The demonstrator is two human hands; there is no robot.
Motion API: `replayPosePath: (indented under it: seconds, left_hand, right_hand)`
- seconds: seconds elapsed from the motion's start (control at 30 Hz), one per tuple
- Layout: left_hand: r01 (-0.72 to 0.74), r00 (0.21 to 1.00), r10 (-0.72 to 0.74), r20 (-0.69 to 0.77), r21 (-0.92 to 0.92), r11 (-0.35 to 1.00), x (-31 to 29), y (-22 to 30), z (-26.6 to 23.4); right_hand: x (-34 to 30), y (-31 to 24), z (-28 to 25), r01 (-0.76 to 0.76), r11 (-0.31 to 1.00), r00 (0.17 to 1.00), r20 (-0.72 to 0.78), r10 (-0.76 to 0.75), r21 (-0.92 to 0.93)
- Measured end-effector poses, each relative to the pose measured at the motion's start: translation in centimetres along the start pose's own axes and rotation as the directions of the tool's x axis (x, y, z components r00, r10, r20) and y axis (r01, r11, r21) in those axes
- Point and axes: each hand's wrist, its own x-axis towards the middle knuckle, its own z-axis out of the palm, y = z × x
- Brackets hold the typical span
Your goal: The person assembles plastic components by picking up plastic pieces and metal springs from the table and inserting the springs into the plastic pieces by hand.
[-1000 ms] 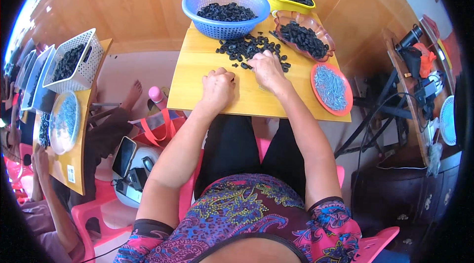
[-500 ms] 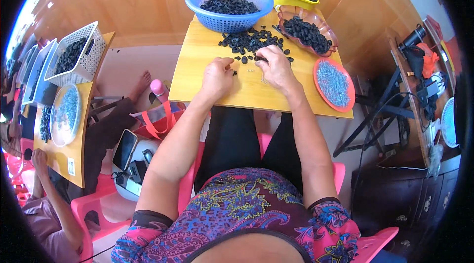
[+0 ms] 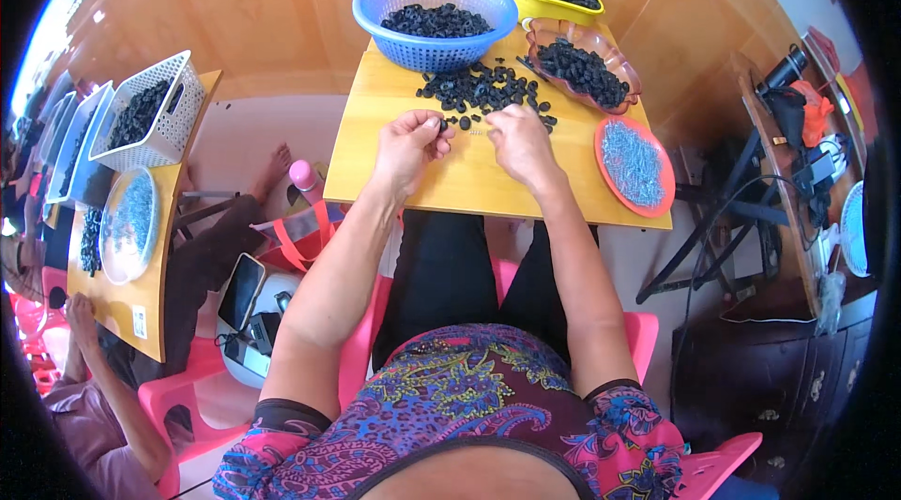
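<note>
Pinching a black part (image 3: 443, 125) in the left hand (image 3: 406, 148), at the near edge of the pile (image 3: 481, 89); bunching right hand (image 3: 523, 148) fingers near metal bits (image 3: 477, 132), cannot tell whether clamped on anything. Best to grip lightly, hold steady, work low.

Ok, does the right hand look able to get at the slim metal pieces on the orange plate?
Probably yes: the right hand is left of the orange plate, only bare tabletop shows between them, and the slim metal pieces lie uncovered.
</note>
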Motion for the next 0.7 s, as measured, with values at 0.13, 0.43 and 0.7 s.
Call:
replayPosePath:
  seconds: [0.13,0.43,0.7]
  left_hand:
    - [0.070,0.997,-0.070,0.018,0.001,0.998,0.0,0.2,-0.3]
    - [0.206,0.972,-0.175,0.156,-0.216,0.954,0.0,0.2,-0.4]
    - [0.083,0.976,-0.051,0.211,-0.142,0.986,-1.1,0.1,0.6]
  right_hand:
    - [0.3,0.6,2.5,0.047,0.992,0.993,0.112,-0.034,-0.118]
    - [0.3,0.0,2.2,0.007,0.994,0.998,0.057,-0.001,-0.110]
    - [-3.6,-3.3,-1.3,-0.270,0.625,0.939,0.056,0.340,0.732]
